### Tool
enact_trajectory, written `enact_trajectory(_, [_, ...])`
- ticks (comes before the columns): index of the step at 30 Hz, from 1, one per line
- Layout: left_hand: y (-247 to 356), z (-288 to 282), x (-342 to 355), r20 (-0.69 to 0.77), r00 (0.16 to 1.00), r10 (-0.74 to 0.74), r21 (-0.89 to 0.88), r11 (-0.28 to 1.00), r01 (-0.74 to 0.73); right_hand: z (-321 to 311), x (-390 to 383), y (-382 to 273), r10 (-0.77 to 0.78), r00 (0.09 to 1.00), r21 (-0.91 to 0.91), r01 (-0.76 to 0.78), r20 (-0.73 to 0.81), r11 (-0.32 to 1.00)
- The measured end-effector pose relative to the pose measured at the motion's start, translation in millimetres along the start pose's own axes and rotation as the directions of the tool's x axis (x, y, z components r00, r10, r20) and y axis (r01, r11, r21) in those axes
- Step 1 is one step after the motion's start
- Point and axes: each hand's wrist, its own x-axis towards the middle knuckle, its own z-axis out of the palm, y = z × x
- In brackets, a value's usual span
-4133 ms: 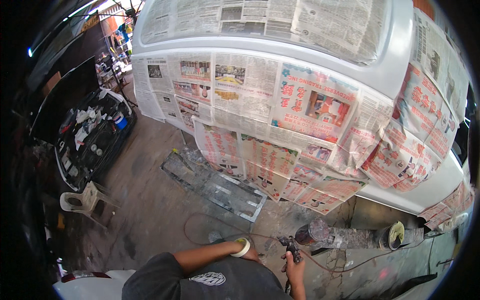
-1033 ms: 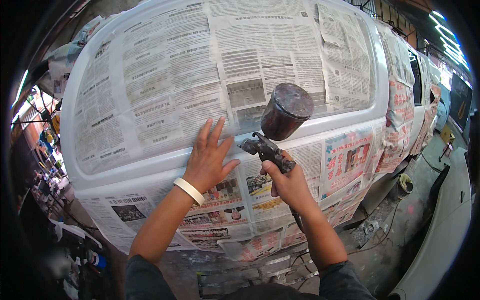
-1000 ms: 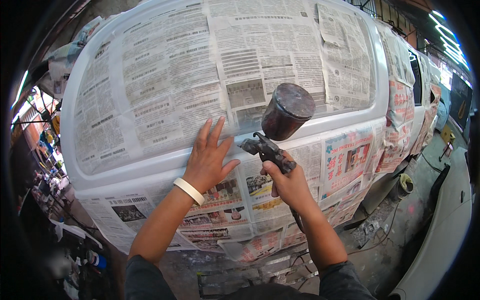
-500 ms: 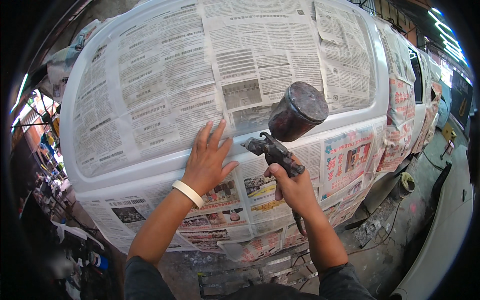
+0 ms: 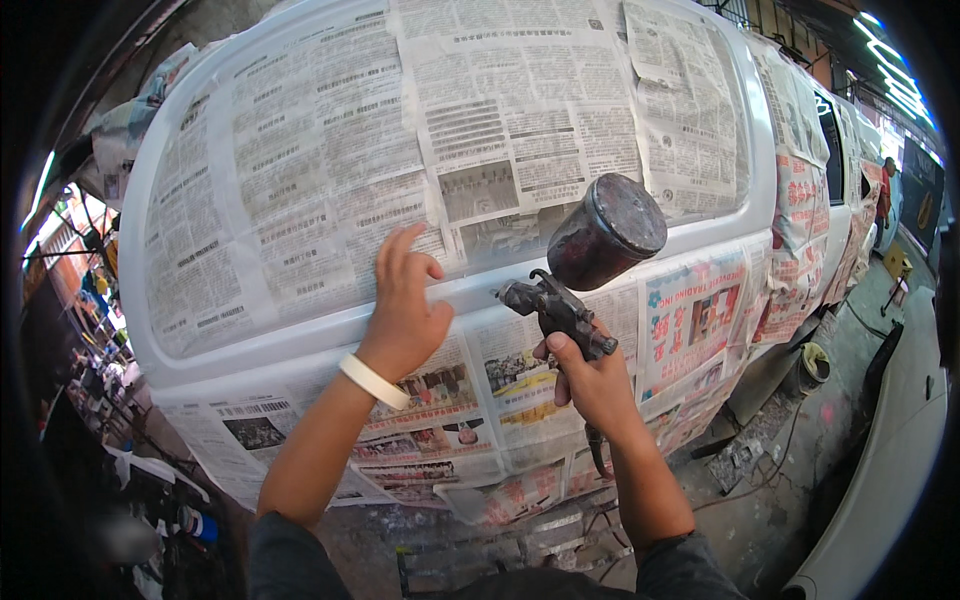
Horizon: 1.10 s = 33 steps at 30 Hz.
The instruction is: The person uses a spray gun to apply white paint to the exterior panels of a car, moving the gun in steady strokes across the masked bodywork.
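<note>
A dark, paint-stained spray gun point(image 5: 565, 315) is in my right hand point(image 5: 590, 385), its nozzle pointing left. On top of it sits a tilted round metal cup point(image 5: 610, 232). My fingers and thumb wrap round its handle, and a hose point(image 5: 598, 450) hangs below. My left hand point(image 5: 405, 315), with a cream wristband point(image 5: 374, 382), is over the bare white strip point(image 5: 490, 290) of a vehicle's body, fingers loosely bent and thumb apart; whether it touches is unclear. Newspaper sheets point(image 5: 330, 170) cover the window above the strip, and more newspaper point(image 5: 540, 400) covers the panel below.
At the right, a pale curved panel point(image 5: 880, 440) stands near a bucket point(image 5: 812, 368) and a hose on the floor. A metal frame point(image 5: 470, 560) lies low in front of me. Clutter point(image 5: 170, 520) fills the lower left. A person in red point(image 5: 886, 190) is at the far right.
My left hand has gone from flat, spread fingers on the white strip to loosely bent ones. The spray gun has shifted slightly right and down. A person has appeared at the far right.
</note>
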Motion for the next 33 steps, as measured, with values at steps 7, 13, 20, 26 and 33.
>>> enact_trajectory(7, [-7, -19, 3, -0.165, 0.985, -0.052, -0.051, 0.998, 0.044, -2, -7, 6, 0.027, 0.999, 0.04, -0.028, 0.022, 0.999])
enact_trajectory(13, [-10, 5, 26, -0.141, 0.981, 0.135, 0.205, 0.973, -0.105, 4, -19, 12, 0.034, 0.999, 0.056, -0.035, 0.026, 0.998])
enact_trajectory(20, [-8, 19, 43, 0.014, 0.976, 0.217, 0.28, 0.936, -0.212, -3, -35, 15, 0.056, 0.998, 0.092, -0.057, 0.016, 0.994])
enact_trajectory(26, [-9, 8, 46, 0.068, 0.956, 0.285, 0.355, 0.889, -0.29, -16, -44, 16, 0.074, 0.997, 0.109, -0.072, -0.015, 0.991])
enact_trajectory(33, [-1, -37, 9, -0.096, 0.984, 0.147, 0.39, 0.916, -0.098, -28, -59, 18, 0.13, 0.992, 0.156, -0.129, 0.003, 0.979])
